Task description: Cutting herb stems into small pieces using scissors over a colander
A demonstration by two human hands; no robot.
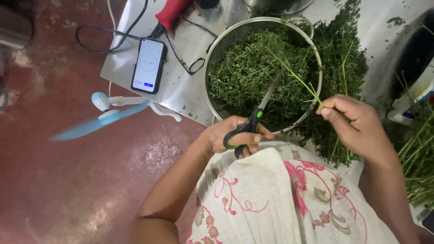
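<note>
Holding a thin green herb stem [296, 77] by its lower end, our right hand [357, 124] pinches it between thumb and fingertips just past the near rim of the colander. The stem slants up and left across the bowl, its leafy tip over the cut greens. Our left hand [237, 135] is closed through the black-and-green handles of the scissors [257, 113]; the blades point up and right toward the stem and appear nearly closed, lying just left of it. Whether blade and stem touch, we cannot tell.

Both tools work above 1 round metal mesh colander [212, 54], filled with chopped green leaves [244, 72]. A loose heap of uncut herbs [343, 58] lies against its right side on the steel tray [181, 86]. More long stalks [420, 158] lie at far right.

On the tray's left part rests 1 smartphone [149, 65] with a lit screen, beside black cables [113, 40]. A small white fan [106, 110] with blurred blue blades stands on the red floor [58, 180]. A floral cloth [289, 199] covers our lap.
</note>
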